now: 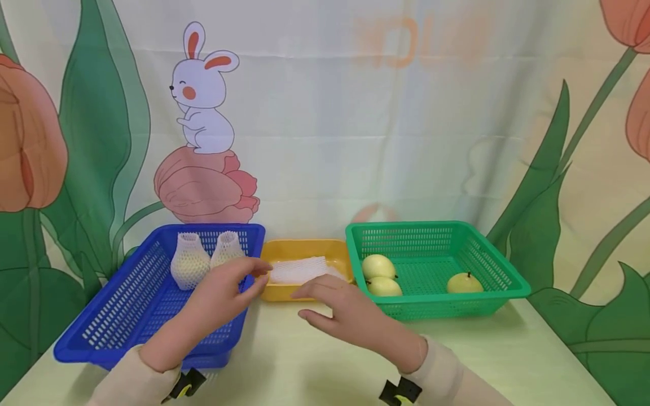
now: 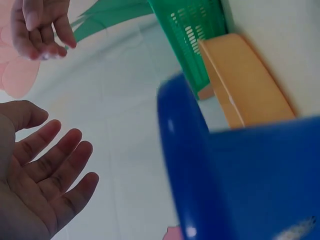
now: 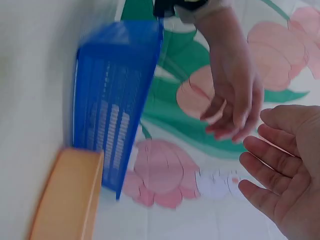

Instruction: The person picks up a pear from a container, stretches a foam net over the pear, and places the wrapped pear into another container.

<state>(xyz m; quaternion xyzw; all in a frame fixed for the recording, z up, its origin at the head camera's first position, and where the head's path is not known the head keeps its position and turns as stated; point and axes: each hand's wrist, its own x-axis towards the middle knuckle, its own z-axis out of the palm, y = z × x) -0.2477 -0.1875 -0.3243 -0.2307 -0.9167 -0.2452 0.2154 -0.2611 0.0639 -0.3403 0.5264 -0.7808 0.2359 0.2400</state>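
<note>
My left hand [image 1: 223, 290], its fingers loosely bent and nothing held, hovers over the right rim of the blue basket [image 1: 147, 293]. Inside that basket stand two pale round fruits in white foam net sleeves, one farther left [image 1: 190, 265] and one [image 1: 227, 248] partly hidden behind my left hand. My right hand [image 1: 350, 313], relaxed and without anything in it, is in front of the yellow tray [image 1: 304, 292], between it and the green basket. White foam net sleeves [image 1: 298, 270] lie flat in the yellow tray. Both wrist views show bare palms with spread fingers.
The green basket [image 1: 437, 307] on the right holds three yellow-green pears, two at its left side [image 1: 378, 267] and one [image 1: 464, 283] near the front right. All containers stand on a pale table [image 1: 289, 355] before a printed curtain [image 1: 304, 113].
</note>
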